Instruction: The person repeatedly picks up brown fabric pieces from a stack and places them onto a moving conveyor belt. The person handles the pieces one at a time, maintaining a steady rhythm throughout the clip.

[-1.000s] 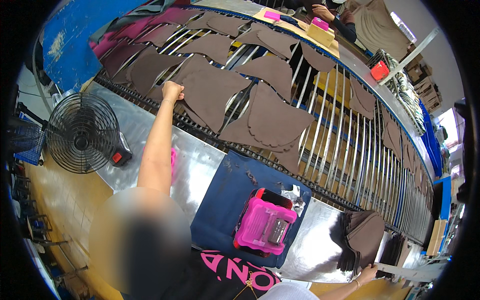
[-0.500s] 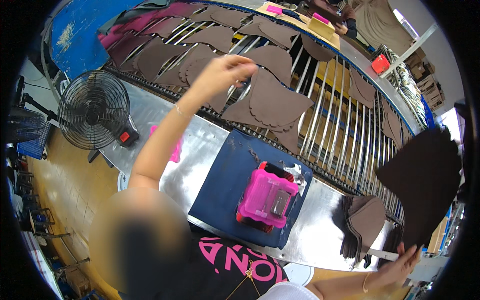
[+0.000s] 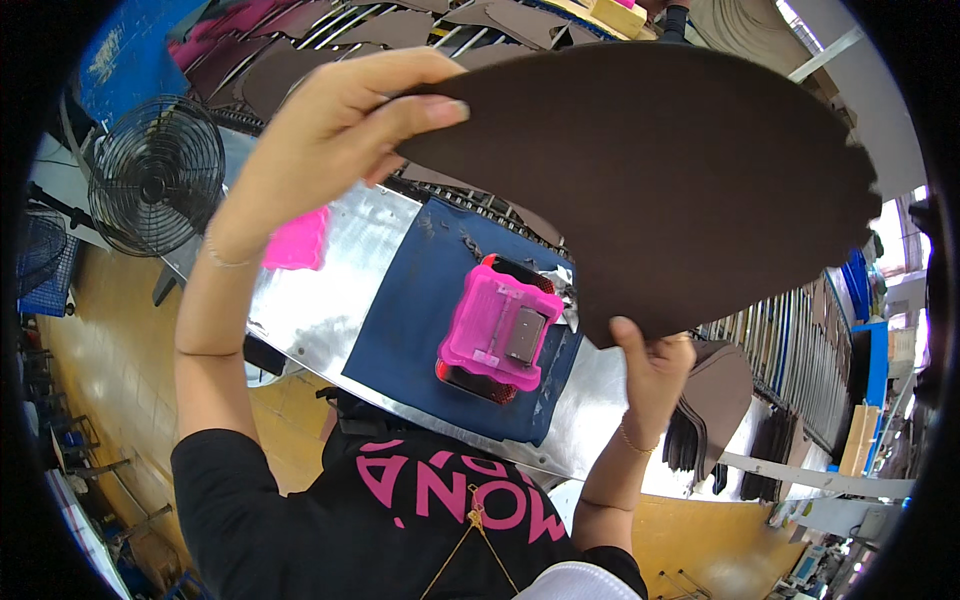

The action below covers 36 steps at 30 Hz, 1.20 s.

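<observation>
A large dark brown cut piece of sheet material (image 3: 650, 170), with one scalloped edge, is held up in front of me. My left hand (image 3: 350, 120) pinches its pointed left end between thumb and fingers. My right hand (image 3: 655, 370) grips its lower edge, thumb on the near face. Below it, a bright pink plastic frame (image 3: 470, 330) holding a small metal block (image 3: 525, 335) lies over a red and black object on a dark blue mat (image 3: 400, 310). The raised piece hides part of the slatted conveyor.
Brown pieces rest on the conveyor (image 3: 800, 325) beyond the metal table (image 3: 340, 260). Stacks of brown pieces (image 3: 720, 400) stand at the right, beside a pale strip (image 3: 800, 475). A black fan (image 3: 155, 175) and a pink plate (image 3: 298, 240) are at the left.
The brown piece has come from the far right to in front of me in my right hand. My left hand has moved back from the conveyor and now holds its left end.
</observation>
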Tool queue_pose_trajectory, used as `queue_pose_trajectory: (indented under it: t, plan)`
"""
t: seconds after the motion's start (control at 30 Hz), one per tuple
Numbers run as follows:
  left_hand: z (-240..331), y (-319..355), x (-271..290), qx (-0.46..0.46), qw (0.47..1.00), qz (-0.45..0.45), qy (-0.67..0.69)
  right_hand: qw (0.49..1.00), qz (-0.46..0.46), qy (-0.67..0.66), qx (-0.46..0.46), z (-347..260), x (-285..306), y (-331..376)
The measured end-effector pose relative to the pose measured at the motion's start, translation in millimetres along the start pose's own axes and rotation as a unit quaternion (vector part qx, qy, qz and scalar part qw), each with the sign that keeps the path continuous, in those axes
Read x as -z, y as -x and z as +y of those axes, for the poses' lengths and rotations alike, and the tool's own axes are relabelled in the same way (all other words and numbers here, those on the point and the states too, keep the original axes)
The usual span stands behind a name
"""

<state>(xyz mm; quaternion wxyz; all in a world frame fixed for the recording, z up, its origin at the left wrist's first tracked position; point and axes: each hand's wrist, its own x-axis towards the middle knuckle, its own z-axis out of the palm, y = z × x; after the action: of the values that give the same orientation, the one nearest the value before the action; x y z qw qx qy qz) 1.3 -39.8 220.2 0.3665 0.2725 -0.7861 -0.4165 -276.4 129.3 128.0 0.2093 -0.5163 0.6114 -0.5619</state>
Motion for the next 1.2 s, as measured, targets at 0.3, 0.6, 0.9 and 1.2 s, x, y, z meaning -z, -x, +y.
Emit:
queue_pose_trajectory:
  t: [0.3,0.6,0.9,1.2]
  plan:
    - [-26,55,38,0.1,0.992,0.039,-0.063,0.979,-0.092,0.141,0.111,8,-36,12]
    - [-50,76,-11,0.221,0.971,-0.089,-0.004,0.942,-0.129,0.245,0.19,26,9,28]
    - [-59,31,-98,-0.124,0.958,-0.228,-0.121,0.948,-0.042,0.317,0.0,47,105,99]
    - [5,-75,-173,-0.207,0.931,-0.3,0.029,0.911,0.182,0.363,-0.069,-50,214,97]
